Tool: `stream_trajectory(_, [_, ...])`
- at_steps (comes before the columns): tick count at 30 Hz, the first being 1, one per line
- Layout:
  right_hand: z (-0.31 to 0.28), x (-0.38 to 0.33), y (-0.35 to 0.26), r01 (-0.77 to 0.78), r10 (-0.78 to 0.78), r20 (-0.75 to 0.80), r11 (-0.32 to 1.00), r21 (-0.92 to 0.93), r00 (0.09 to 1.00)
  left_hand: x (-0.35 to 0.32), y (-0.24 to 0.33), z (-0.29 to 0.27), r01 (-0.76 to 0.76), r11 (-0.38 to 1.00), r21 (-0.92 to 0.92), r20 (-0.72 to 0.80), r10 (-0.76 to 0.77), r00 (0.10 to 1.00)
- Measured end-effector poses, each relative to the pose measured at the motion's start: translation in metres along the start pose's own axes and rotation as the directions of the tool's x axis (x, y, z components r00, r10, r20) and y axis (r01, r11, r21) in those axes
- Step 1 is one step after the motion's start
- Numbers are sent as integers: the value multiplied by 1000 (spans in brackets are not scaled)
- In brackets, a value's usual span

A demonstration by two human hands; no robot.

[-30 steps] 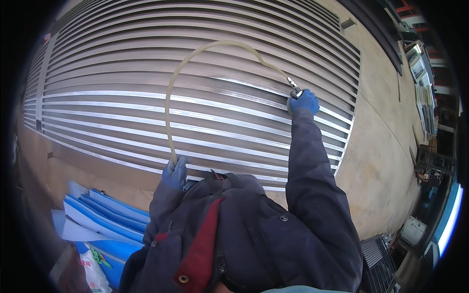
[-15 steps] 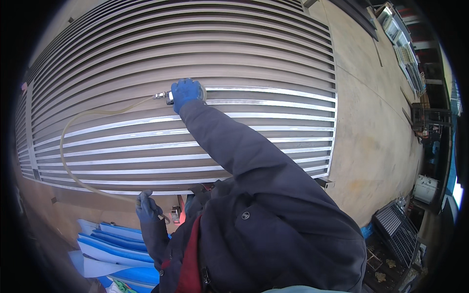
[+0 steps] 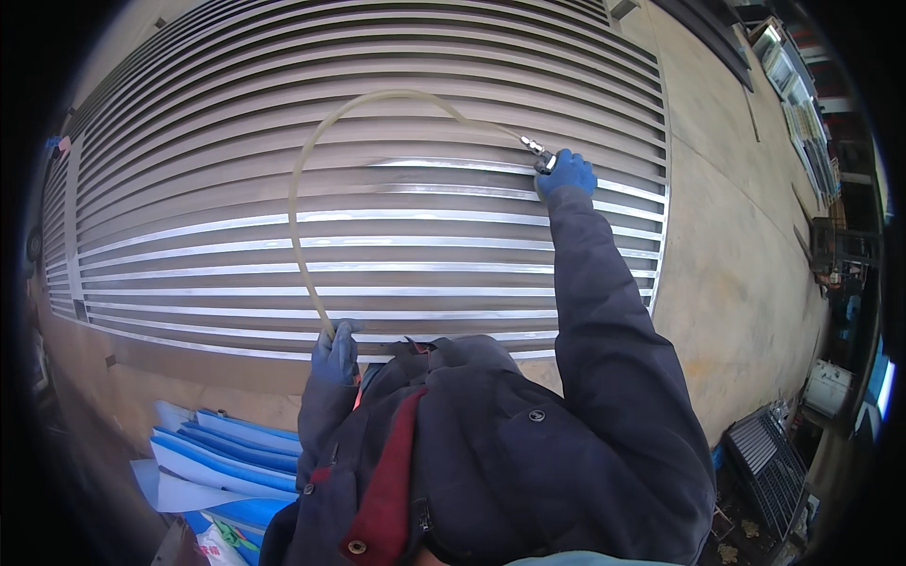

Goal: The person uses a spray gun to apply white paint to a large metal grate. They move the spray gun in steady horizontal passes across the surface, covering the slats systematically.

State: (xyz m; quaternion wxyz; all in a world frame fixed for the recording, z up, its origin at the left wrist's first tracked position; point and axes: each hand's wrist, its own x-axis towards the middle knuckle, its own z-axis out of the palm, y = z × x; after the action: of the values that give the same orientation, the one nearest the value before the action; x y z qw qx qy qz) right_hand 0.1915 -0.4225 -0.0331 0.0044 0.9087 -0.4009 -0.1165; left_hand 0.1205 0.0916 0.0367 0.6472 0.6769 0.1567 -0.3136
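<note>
A large slatted metal panel (image 3: 453, 215) lies before me, its nearer slats bright and shiny, the farther ones dull grey-brown. Toward the panel's right side, my blue-gloved right hand (image 3: 572, 174) is closed over an air sander (image 3: 545, 164), whose underside is hidden beneath the glove. From the tool's metal coupling a pale hose (image 3: 295, 203) arches over the slats and comes back toward me. My gloved left hand (image 3: 335, 357) is closed around that hose at the panel's near edge.
Blue and white foam sheets (image 3: 226, 457) are piled at the near left, with a printed bag (image 3: 215, 545) beside them. Concrete floor (image 3: 731, 264) stretches along the right. Farther right are a dark grille (image 3: 766, 462), a white box (image 3: 829, 387) and stacked framed panes (image 3: 797, 108).
My right hand has carried the sander rightward along the slats. The hose has swung right and now arches higher. My left hand has moved right and slightly away from me, still on the hose.
</note>
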Motion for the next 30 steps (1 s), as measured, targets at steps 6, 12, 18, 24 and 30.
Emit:
stream_trajectory(6, [6,-2,9,-5,5,-37,1000,-5,999,10,-17,0,19,998,-64,35,-17,999])
stream_trajectory(12, [0,-33,-128,285,-287,-22,956,-72,958,11,-36,-34,-20,982,-189,-95,2,995])
stream_trajectory(18, [-1,-89,-277,570,-572,-8,819,-70,820,0,-48,-71,-113,975,-190,-256,62,965])
stream_trajectory(24, [-10,-75,-283,519,-516,67,854,-35,854,-12,-39,-74,-69,985,-161,-325,13,946])
stream_trajectory(30, [-2,-35,-154,286,-284,37,957,-52,958,2,-32,-40,-2,985,-173,-157,-26,987])
